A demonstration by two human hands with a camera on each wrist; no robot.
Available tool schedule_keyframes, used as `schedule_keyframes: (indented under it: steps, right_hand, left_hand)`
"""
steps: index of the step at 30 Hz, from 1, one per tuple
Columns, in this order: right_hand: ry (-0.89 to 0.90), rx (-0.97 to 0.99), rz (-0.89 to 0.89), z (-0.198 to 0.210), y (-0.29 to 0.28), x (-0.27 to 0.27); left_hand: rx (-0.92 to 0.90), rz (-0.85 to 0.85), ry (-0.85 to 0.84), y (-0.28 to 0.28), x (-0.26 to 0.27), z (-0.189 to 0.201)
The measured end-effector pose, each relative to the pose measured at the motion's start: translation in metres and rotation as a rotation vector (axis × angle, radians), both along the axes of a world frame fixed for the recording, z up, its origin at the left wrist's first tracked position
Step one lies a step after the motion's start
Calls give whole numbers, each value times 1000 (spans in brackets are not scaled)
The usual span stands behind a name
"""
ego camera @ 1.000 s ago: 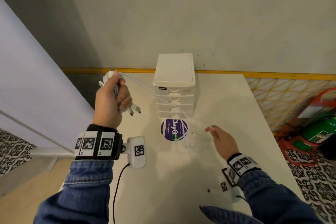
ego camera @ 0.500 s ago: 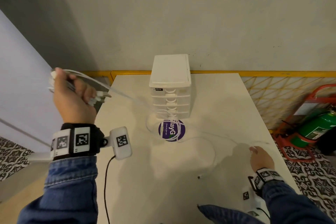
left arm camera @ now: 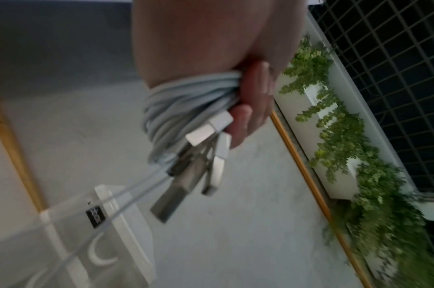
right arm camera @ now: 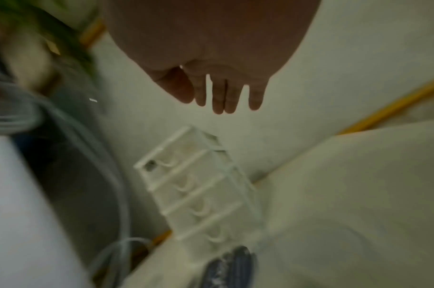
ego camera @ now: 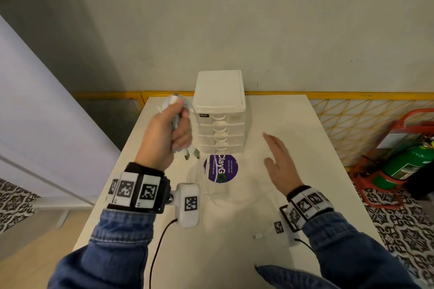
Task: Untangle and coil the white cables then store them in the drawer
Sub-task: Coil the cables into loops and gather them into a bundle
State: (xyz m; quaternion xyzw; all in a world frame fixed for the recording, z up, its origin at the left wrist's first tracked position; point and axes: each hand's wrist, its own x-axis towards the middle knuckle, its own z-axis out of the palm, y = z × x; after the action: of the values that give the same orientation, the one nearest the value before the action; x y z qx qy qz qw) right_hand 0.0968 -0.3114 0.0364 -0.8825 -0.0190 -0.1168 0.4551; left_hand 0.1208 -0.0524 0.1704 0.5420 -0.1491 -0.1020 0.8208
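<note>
**Coiling under way, slack left on the table**

Cables [left arm camera: 184,109] sat bunched as white loops in the left hand [ego camera: 164,138], whose fingers were curled tight round them just left of the drawer unit [ego camera: 219,115] near the table's [ego camera: 305,148] far edge. Several connectors [ego camera: 192,153] dangled below the fist, and two strands ran from it down towards the unit's front. The right hand [ego camera: 279,162] hovered flat and empty, fingers straight, above the table right of the purple sticker [ego camera: 220,168]. Faint loops of cable seemed to lie around that sticker, though white on white made them hard to trace; one loose end [ego camera: 258,236] lay near the right wrist, towards the near edge.

To do this step well, the right hand would best pick up the trailing strand close to the bundle and feed it in even turns, keeping the plugs clear so they do not snag. All drawers looked closed.

Compared with half a second earlier, the left hand had swung in from beyond the table's left edge to beside the unit, and the right hand had risen from the right edge towards the middle.
</note>
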Motion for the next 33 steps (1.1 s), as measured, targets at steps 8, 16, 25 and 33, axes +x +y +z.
schedule_keyframes:
  steps: [8, 16, 25, 33]
  right_hand:
    - [-99, 340, 325, 68, 79, 16]
    - [112, 261, 245, 5, 83, -8]
    - [187, 52, 494, 7, 68, -20]
    - [-162, -41, 511, 76, 67, -15]
  left_hand:
    - [-6, -470, -24, -34, -20, 5]
    - [-503, -216, -80, -17, -5, 21]
    - [-270, 598, -49, -13, 14, -5]
    - [855, 207, -286, -21, 9, -44]
